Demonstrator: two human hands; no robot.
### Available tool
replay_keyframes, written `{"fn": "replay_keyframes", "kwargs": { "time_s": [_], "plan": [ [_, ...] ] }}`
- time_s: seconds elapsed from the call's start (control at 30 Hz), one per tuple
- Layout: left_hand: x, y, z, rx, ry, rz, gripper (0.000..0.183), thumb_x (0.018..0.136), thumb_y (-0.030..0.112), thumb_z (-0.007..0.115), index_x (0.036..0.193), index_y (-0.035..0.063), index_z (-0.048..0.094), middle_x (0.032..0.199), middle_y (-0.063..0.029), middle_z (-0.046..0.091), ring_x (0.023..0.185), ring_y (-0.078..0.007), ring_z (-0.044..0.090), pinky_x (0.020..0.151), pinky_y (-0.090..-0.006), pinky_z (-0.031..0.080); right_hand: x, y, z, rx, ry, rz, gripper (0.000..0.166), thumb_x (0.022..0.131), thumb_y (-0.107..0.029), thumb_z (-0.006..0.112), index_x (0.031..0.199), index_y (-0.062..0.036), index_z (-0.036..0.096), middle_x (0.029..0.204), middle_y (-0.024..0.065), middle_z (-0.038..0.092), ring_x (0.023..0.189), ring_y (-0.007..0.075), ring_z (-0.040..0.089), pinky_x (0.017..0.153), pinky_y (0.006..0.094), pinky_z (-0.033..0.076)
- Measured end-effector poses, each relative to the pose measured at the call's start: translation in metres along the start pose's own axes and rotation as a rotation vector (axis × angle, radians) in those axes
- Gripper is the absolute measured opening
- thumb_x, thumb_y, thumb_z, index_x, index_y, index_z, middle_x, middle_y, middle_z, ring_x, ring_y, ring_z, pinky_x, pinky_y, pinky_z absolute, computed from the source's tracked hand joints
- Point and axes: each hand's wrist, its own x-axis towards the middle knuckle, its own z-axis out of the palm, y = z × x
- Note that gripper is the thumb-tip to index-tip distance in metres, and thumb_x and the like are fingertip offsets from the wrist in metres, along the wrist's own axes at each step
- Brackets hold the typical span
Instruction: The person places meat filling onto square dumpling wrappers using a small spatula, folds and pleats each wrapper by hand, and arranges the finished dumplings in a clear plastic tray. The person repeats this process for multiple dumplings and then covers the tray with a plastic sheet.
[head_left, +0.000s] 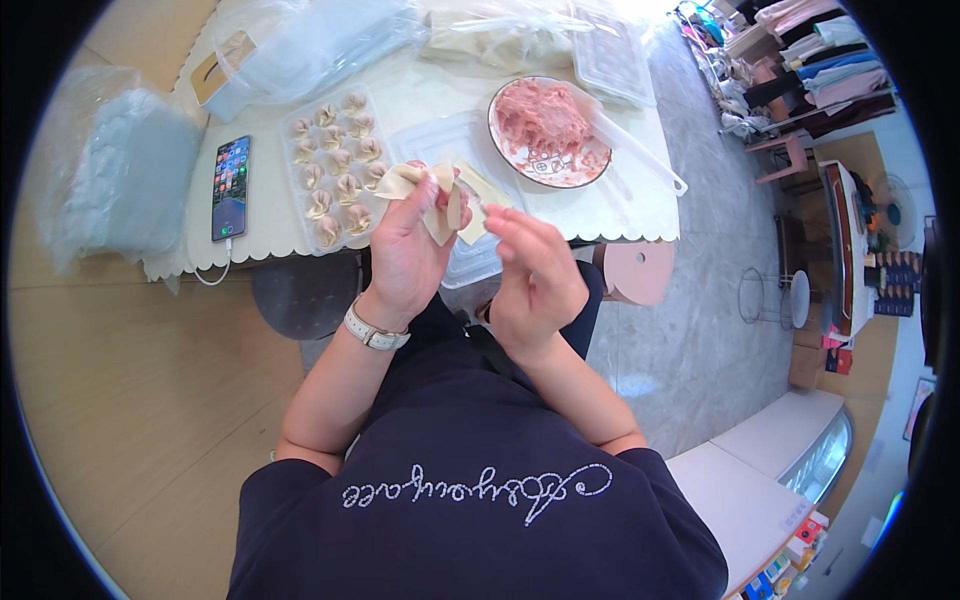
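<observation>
My left hand (416, 240) holds a folded dumpling wrapper (439, 217), its pale dough bent between thumb and fingers. Just to the right, my right hand (536, 277) is raised with its fingers loosely bent; nothing shows in it. Beneath the hands, more square wrappers (487, 196) lie on a clear plastic lid (469, 271). A plastic tray (296, 214) to the left carries several rows of pleated wontons (348, 189). Pink minced meat (541, 116) fills part of a round plate (551, 178) at the right, and a white spatula (637, 150) rests across its rim.
A phone (230, 187) on a charging cable lies left of the tray. Plastic bags (322, 52), a tissue box (225, 75) and a lidded clear container (613, 56) stand along the table's far side. A pink stool (637, 271) sits beneath the right edge.
</observation>
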Motion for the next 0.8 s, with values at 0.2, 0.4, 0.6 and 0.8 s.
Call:
{"fn": "replay_keyframes", "kwargs": {
  "time_s": [0.2, 0.4, 0.6, 0.8],
  "plan": [
    [-0.005, 0.012, 0.011, 0.101, -0.106, -0.165, 0.021, 0.099, 0.028, 0.051, 0.104, 0.0080, 0.055, 0.117, -0.0110, 0.051, 0.095, -0.0220, 0.051, 0.081, -0.0353, 0.048, 0.003, -0.006, 0.004, -0.095, -0.175, -0.334, 0.034, 0.066, 0.006, 0.070, 0.100, 0.0046, 0.068, 0.097, 0.0168, 0.069, 0.083, 0.0292, 0.068, 0.071, 0.0331, 0.056],
    [0.003, 0.025, -0.002, -0.337, -0.141, -0.291, 0.037, 0.103, 0.036, 0.042, 0.101, 0.0015, 0.054, 0.111, -0.0156, 0.052, 0.098, -0.0262, 0.051, 0.092, -0.0390, 0.044, 0.016, -0.003, -0.045, 0.171, -0.062, -0.064, 0.013, 0.089, -0.002, 0.064, 0.100, 0.0037, 0.069, 0.095, 0.0202, 0.071, 0.079, 0.0238, 0.069, 0.069, 0.0299, 0.054],
    [0.005, 0.025, 0.004, -0.416, -0.134, -0.316, 0.045, 0.103, 0.040, 0.035, 0.100, -0.0010, 0.053, 0.116, -0.0175, 0.055, 0.122, -0.0335, 0.047, 0.109, -0.0454, 0.036, 0.028, 0.005, -0.049, 0.291, -0.214, 0.115, 0.012, 0.094, -0.001, 0.059, 0.099, 0.0056, 0.068, 0.096, 0.0170, 0.070, 0.077, 0.0188, 0.067, 0.070, 0.0281, 0.054],
    [0.004, 0.008, 0.015, -0.138, -0.160, -0.158, 0.042, 0.106, 0.037, 0.030, 0.100, 0.0037, 0.054, 0.118, -0.0131, 0.059, 0.122, -0.0289, 0.048, 0.106, -0.0425, 0.037, 0.023, 0.000, -0.033, 0.391, -0.196, 0.184, 0.010, 0.092, 0.003, 0.060, 0.098, 0.0051, 0.068, 0.091, 0.0149, 0.070, 0.075, 0.0178, 0.067, 0.069, 0.0269, 0.054]
  ]
}}
